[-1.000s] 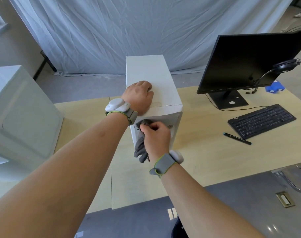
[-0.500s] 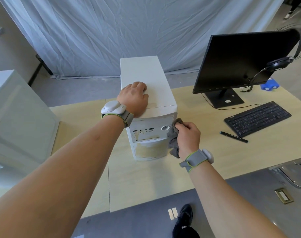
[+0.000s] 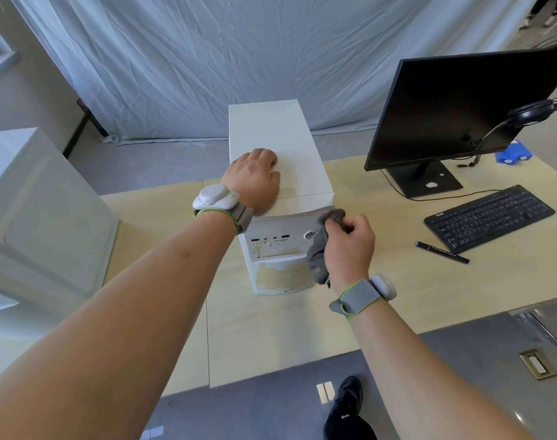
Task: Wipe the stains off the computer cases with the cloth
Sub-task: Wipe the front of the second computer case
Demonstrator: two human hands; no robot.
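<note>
Computer case (image 3: pixel 280 160) stands on wooden desk (image 3: pixel 382 290) before grey curtain (image 3: pixel 207 58).

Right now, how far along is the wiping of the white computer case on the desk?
Done: nothing clearly; the white computer case's top shows no marks. In hand: the left hand rests on the top while the right hand grips the grey cloth at the front panel's upper right corner. Left: the yellowish patch low on the front, and the second pale case at left, untouched.
</note>
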